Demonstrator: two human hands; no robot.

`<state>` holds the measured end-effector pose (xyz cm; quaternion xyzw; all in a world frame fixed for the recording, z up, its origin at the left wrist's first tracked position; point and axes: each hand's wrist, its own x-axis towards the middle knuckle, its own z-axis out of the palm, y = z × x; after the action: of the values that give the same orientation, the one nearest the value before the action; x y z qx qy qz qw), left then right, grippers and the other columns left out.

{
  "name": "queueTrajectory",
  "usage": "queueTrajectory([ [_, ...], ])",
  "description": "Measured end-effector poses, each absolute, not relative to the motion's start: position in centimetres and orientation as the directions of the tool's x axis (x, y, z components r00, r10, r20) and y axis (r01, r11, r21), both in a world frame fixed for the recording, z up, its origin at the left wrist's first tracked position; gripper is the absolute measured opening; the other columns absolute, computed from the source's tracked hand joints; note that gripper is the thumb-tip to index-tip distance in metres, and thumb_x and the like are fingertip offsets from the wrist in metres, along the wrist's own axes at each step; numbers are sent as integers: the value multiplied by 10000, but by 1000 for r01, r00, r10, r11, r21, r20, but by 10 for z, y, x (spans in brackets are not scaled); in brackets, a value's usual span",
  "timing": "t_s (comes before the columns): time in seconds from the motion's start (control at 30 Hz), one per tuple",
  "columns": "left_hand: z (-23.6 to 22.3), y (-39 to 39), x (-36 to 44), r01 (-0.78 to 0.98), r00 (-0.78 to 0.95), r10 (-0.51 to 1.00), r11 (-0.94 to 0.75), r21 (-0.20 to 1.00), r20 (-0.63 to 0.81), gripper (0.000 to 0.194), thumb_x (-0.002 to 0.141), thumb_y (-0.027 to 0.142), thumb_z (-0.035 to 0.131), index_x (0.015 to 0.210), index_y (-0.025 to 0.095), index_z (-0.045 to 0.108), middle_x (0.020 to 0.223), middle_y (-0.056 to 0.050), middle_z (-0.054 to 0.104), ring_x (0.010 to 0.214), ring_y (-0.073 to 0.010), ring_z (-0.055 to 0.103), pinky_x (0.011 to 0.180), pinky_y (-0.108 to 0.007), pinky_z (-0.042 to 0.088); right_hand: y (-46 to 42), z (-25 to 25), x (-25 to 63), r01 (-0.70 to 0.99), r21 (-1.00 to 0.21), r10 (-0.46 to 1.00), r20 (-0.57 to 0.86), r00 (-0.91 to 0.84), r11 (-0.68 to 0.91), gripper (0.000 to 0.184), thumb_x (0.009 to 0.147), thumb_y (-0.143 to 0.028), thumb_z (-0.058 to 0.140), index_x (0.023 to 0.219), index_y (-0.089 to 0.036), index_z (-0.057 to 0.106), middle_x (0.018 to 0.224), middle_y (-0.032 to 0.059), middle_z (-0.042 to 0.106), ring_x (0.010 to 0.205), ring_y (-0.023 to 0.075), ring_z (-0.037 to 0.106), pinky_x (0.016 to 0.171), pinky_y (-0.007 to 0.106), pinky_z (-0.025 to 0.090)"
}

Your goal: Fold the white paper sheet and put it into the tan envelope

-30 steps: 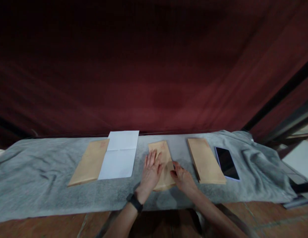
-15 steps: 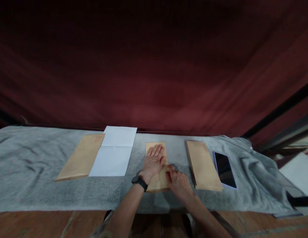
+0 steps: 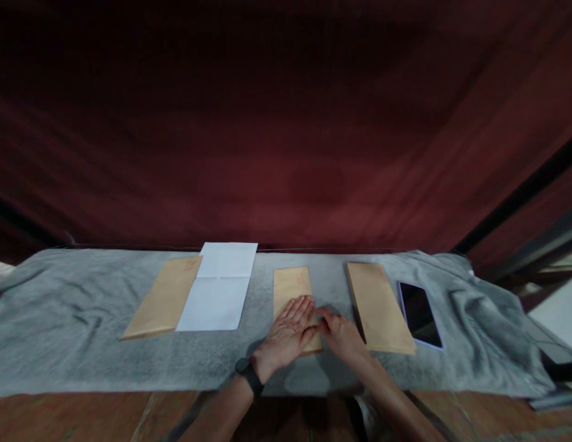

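A brown envelope [image 3: 292, 284] lies lengthwise in the middle of a grey cloth [image 3: 74, 319]. My left hand [image 3: 288, 334] rests flat on its near half, fingers stretched out and together; a dark band is on that wrist. My right hand [image 3: 341, 334] sits at the envelope's near right edge, fingers curled with the tips touching the paper. The near end of the envelope is hidden under both hands.
To the left lie a white creased sheet [image 3: 221, 288] and another brown envelope [image 3: 163, 299]. To the right sit a stack of brown envelopes [image 3: 378, 307] and a dark phone [image 3: 419, 314]. A red curtain [image 3: 286, 135] hangs behind; wooden table edge [image 3: 83, 417] in front.
My left hand has slid back along the envelope towards me, uncovering its far half. My right hand has stayed at the near right edge.
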<state>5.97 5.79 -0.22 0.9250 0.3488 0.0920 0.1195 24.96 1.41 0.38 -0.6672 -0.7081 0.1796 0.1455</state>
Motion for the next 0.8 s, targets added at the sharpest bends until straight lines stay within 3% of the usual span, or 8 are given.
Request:
queueTrajectory([
  [0.17, 3, 24, 48, 566, 784, 611, -775, 282, 108, 700, 1025, 515, 437, 1612, 191, 237, 1667, -131, 302, 1558, -233, 231, 1279, -455, 188, 20, 7, 249, 867, -493, 995, 97, -22, 67, 353, 956, -113, 453, 1199, -190, 697, 1169, 118, 739, 1070, 235, 697, 954, 342, 528],
  [0.3, 11, 6, 39, 535, 799, 592, -779, 327, 106, 640, 991, 431, 538, 1563, 202, 363, 1625, -126, 397, 1534, -257, 301, 1259, -477, 268, 21, 8, 241, 843, -479, 960, 239, -145, 246, 378, 932, -83, 482, 1235, -172, 690, 1275, 124, 695, 1204, 248, 621, 1069, 403, 481],
  [0.4, 13, 4, 35, 556, 753, 646, -725, 405, 122, 484, 987, 291, 521, 1463, 207, 518, 1540, -120, 523, 1469, -254, 429, 1222, -472, 356, 19, 7, 234, 805, -470, 930, 238, -280, 362, 379, 947, -86, 482, 1245, -194, 690, 1359, 102, 660, 1244, 224, 602, 1092, 412, 470],
  [0.53, 6, 9, 35, 553, 696, 698, -670, 495, 168, 457, 977, 164, 439, 1406, 223, 584, 1459, -92, 610, 1384, -221, 533, 1186, -441, 422, 18, 8, 232, 795, -496, 937, 179, -300, 349, 382, 953, -67, 470, 1217, -203, 710, 1318, 101, 686, 1203, 211, 641, 1065, 400, 498],
  [0.7, -12, 13, 33, 657, 586, 781, -614, 438, 216, 468, 1011, 205, 391, 1454, 229, 542, 1546, -90, 522, 1436, -239, 471, 1181, -460, 422, 12, 14, 236, 768, -564, 951, 223, -212, 303, 370, 961, -86, 484, 1245, -193, 695, 1277, 110, 705, 1180, 224, 662, 1044, 401, 533],
  [0.8, -22, 12, 30, 769, 481, 842, -539, 344, 246, 517, 1024, 282, 400, 1525, 166, 449, 1616, -148, 409, 1495, -291, 382, 1206, -512, 369, -4, 10, 227, 786, -521, 936, 283, -209, 333, 381, 984, -133, 480, 1312, -190, 665, 1338, 115, 679, 1255, 238, 624, 1119, 450, 485],
])
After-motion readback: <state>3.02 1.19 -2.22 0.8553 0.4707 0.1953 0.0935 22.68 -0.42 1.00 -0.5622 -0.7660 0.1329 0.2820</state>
